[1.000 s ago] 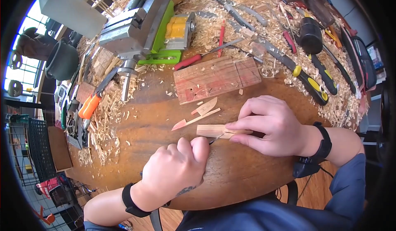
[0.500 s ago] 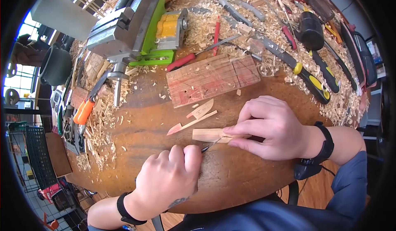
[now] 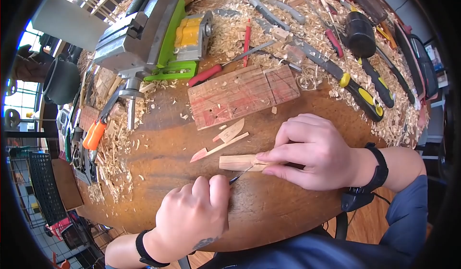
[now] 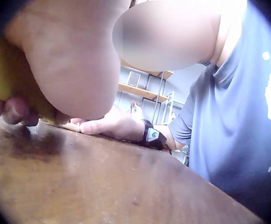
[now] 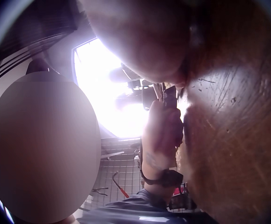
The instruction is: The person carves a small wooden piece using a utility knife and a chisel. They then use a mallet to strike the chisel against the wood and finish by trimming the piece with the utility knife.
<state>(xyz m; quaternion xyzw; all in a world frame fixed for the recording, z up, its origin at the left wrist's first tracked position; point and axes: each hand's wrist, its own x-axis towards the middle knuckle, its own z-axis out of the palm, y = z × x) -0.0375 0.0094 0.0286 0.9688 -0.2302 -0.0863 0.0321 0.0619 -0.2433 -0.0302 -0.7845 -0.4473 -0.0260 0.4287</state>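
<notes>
My left hand [image 3: 194,211] grips a knife [image 3: 234,179] whose dark front end and thin blade stick out past the forefinger. A yellow handle [image 4: 7,77] shows inside that fist in the left wrist view. With thumb and fingers, my right hand [image 3: 314,156] pinches a small strip of pale wood [image 3: 235,162] low over the table. The blade's tip meets the wood right beside the right fingertips, which hide the strip's right end. Just beyond lie a thin stick with a red pointed end [image 3: 218,148] and a small blade-shaped wood piece [image 3: 231,131].
A red-stained wooden board [image 3: 245,96] lies on the worn table [image 3: 158,173]. Behind it are a red-handled file [image 3: 205,75], a metal vise [image 3: 129,48] and a green-and-yellow clamp [image 3: 187,38]. Wood shavings surround a yellow-black saw [image 3: 362,96], a mallet [image 3: 360,34] and orange-handled pliers [image 3: 96,134].
The left hand has drawn slightly back and left with the knife, baring more of its blade. The right hand keeps its pinch on the wood. The head view has shifted a little.
</notes>
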